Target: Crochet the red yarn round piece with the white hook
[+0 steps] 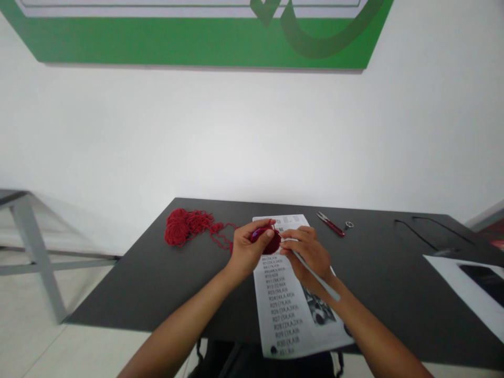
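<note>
Counter (220, 310): dark top across the lower half of the frame, its far edge along the white wall (244, 131).
Board (197, 42): green-bordered, on the wall at the top of the frame.
Floor (98, 352): pale tiles, lower left, below a grey metal leg (37, 247).
Printed sheet (275, 299): lower centre, beneath the hands, its bottom end past the counter's near edge.
Right side: red-handled snips (331, 224) beside the sheet; glasses (447, 252) and a dark phone (486, 283) farther toward the right edge.
Yarn heap (181, 226): red, left of centre, with a loose strand trailing toward the hands.
Red piece (271, 245): rounded, centre of the frame, pinched between thumb and fingers of the left grip (246, 247).
Slim tool (325, 284): grey-handled, held in the fingers of the right grip (311, 252), slanting down to the right; its tip is too small to make out.
Arms: both reach up from the bottom edge, converging; left thumb on the piece, right fingers bent just beside it.
</note>
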The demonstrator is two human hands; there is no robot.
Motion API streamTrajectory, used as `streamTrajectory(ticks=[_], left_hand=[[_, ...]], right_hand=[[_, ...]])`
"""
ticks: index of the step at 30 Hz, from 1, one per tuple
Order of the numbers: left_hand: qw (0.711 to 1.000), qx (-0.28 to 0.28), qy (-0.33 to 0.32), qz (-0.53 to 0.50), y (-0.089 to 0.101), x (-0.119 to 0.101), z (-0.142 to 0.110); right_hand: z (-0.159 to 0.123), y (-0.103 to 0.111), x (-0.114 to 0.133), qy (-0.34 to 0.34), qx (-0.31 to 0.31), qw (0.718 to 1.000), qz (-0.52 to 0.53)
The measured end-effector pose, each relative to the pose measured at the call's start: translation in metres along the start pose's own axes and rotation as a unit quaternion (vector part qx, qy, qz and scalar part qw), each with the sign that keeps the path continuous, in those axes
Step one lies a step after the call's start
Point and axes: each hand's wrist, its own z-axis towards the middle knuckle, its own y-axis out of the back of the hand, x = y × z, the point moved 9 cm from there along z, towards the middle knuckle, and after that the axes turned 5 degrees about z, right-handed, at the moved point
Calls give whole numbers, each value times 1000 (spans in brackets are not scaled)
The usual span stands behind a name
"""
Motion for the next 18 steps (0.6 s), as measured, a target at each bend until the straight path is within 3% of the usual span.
streamTrajectory(ticks=[5, 11, 15, 18], left_hand=[[994, -31, -74, 79, 5, -17, 2], [993, -48, -73, 81, 7, -13, 3], [995, -60, -46, 71, 11, -7, 6], [995, -49, -48, 74, 8, -7, 5]], right_hand=[[-1, -7, 1, -23, 10, 1000, -7], [-14, -10, -18, -191, -2, 981, 21], [-30, -11, -35, -321, -28, 938, 124], [-37, -23, -47, -383, -53, 875, 292]])
